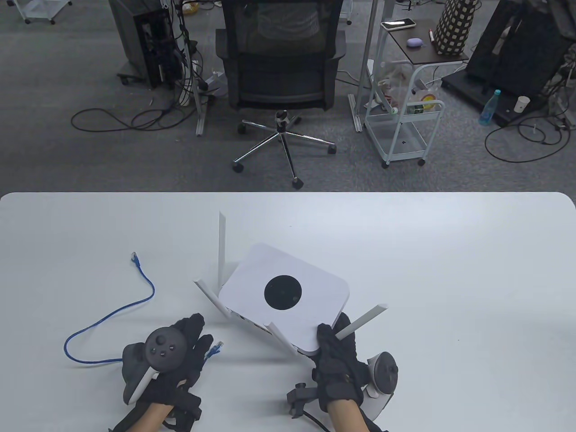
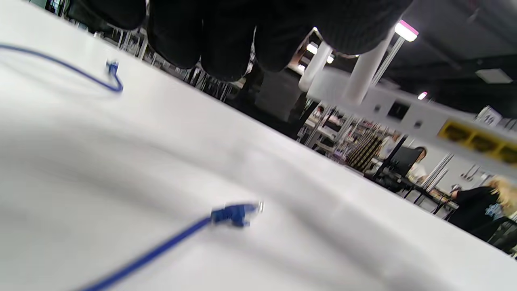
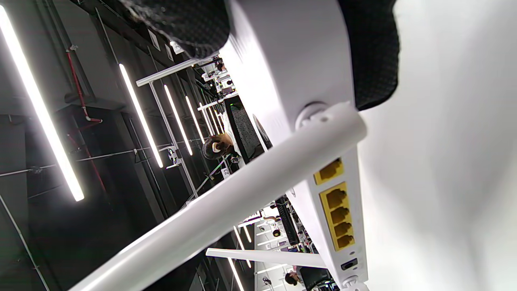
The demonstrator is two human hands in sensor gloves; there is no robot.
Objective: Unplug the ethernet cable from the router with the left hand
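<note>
The white router [image 1: 283,292] with a black disc on top is tilted up off the table, its antennas sticking out. My right hand [image 1: 335,346] grips its near right corner; in the right wrist view the fingers [image 3: 375,52] clamp the body [image 3: 295,60] above the empty yellow ports [image 3: 337,214]. The blue ethernet cable [image 1: 112,315] lies loose on the table. Its near plug [image 1: 217,347] lies just beside my left hand [image 1: 193,342], clear of the router. In the left wrist view the plug [image 2: 236,212] lies on the table below my fingers [image 2: 226,36], which hold nothing.
The cable's far plug [image 1: 134,257] lies at the left on the white table [image 1: 450,270]. An antenna [image 3: 242,194] crosses the right wrist view. Beyond the far edge stand an office chair [image 1: 281,67] and a white cart [image 1: 405,121].
</note>
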